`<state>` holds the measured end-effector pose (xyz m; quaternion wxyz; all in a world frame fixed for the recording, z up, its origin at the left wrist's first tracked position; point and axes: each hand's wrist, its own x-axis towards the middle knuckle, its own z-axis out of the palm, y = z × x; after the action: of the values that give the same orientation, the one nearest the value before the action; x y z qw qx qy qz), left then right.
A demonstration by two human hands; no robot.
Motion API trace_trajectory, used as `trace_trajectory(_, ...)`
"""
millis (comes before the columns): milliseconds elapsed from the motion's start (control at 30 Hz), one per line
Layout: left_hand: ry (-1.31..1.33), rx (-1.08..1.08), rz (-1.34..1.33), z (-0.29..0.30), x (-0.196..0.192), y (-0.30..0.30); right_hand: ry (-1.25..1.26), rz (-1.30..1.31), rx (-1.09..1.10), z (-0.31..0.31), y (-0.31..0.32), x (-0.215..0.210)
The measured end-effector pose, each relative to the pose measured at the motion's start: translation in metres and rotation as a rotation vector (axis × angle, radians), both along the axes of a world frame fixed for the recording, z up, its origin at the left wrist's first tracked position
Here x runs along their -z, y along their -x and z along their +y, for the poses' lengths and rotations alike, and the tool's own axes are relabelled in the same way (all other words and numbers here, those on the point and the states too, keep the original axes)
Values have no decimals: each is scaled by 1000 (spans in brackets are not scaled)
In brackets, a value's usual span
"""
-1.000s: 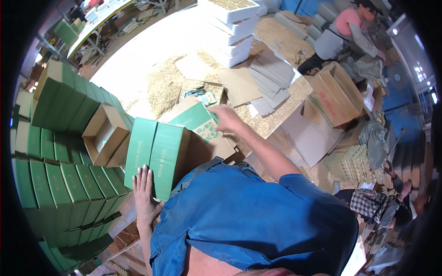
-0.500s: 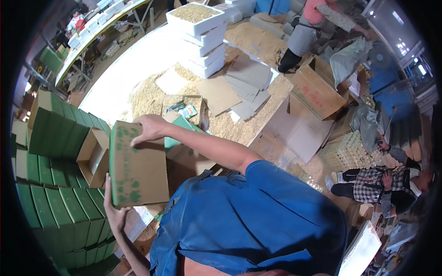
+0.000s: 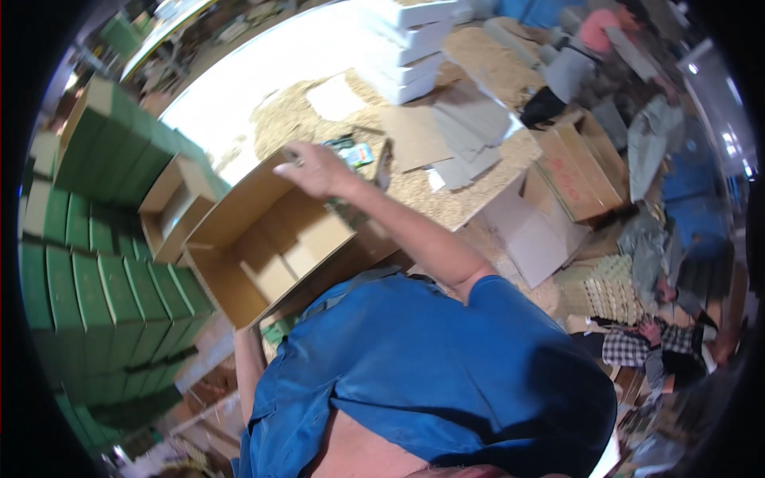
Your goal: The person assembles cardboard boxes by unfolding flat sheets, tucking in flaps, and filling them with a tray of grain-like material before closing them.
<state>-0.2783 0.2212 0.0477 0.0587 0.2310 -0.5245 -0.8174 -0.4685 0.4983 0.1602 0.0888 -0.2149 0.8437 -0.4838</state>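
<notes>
A blue shirt (image 3: 430, 366) fills the lower middle of the frame, hiding what lies beneath it. Beyond it, across the upper middle, spreads a table (image 3: 239, 92), its far side washed out in white glare, its near side strewn with loose tan stuff whose grain I can't make out. Green boxes (image 3: 111, 291) are stacked up the left, the outermost lost in the dark rim. Left of centre the carton (image 3: 263, 239) is held tilted, its mouth open, with pale flaps across the bottom and most of its outer walls out of sight. White tubs (image 3: 405, 64) stand piled at the top, the highest cut off by the edge. At upper right a co-worker (image 3: 594, 44) in pink is blurred. The right hand (image 3: 321, 170) has thumb and fingers closed on the carton's upper corner, the fingertips hard to make out. The left hand (image 3: 248, 338) is at its lower corner, mostly hidden; whether its fingers are spread or curled, I can't tell. Just beyond the right hand lies a small packet (image 3: 361, 154).
</notes>
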Motion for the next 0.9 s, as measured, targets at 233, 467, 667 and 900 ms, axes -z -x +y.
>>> trace_trajectory(233,52,-32,-29,34,-6,8,-35,-186,57,1,24,66)
trace_trajectory(467,173,-88,-101,18,-22,4,-168,-128,31,-1,8,50)
trace_trajectory(667,257,51,-168,4,-37,9,47,82,422,73,89,122)
trace_trajectory(900,296,-27,-131,18,-42,12,586,-182,893,213,307,-18)
